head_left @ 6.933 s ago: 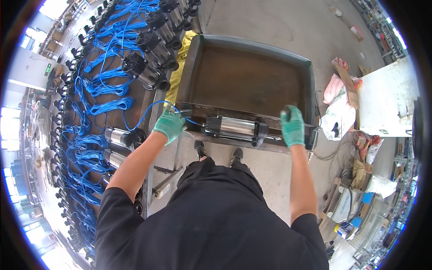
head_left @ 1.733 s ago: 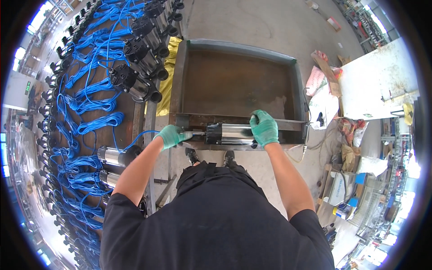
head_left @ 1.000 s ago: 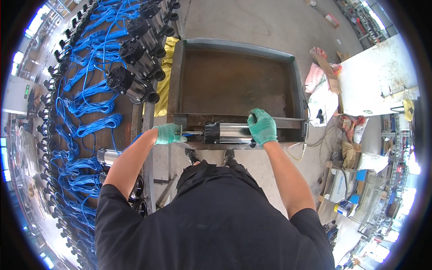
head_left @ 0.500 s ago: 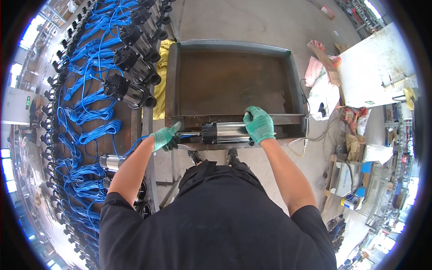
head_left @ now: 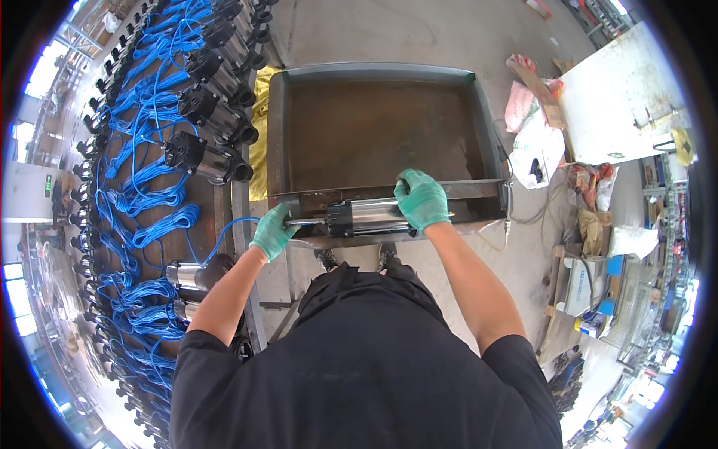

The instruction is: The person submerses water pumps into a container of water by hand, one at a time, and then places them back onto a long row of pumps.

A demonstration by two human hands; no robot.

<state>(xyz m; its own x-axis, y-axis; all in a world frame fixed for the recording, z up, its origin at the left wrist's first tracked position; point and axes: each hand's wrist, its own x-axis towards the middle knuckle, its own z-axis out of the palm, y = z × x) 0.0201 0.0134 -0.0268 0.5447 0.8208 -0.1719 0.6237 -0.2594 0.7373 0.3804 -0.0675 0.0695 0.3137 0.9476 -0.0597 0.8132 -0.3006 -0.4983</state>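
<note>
A steel-bodied pump (head_left: 374, 215) with a black end lies on its side along the near ledge of a metal tank (head_left: 482, 123). My right hand (head_left: 422, 200), in a green glove, grips the pump's right end from above, fingers curled over it. In a matching glove, my left hand (head_left: 274, 232) is closed on a slim metal rod (head_left: 308, 221) that reaches toward the pump's black end. Whether the rod belongs to the pump I cannot tell. Behind the left hand a blue cable (head_left: 233, 224) runs off to the left.
On the left, a long bench holds several similar pumps (head_left: 206, 157) and coiled blue cables (head_left: 168, 224). Shallow brownish water appears to fill the tank. A yellow cloth (head_left: 259, 142) hangs beside it. White sacks (head_left: 537, 153) and a white board (head_left: 624, 97) stand at the right.
My left hand has gone from fingers spread to closed around the rod. The view has shifted slightly; my right hand stays on the pump.
</note>
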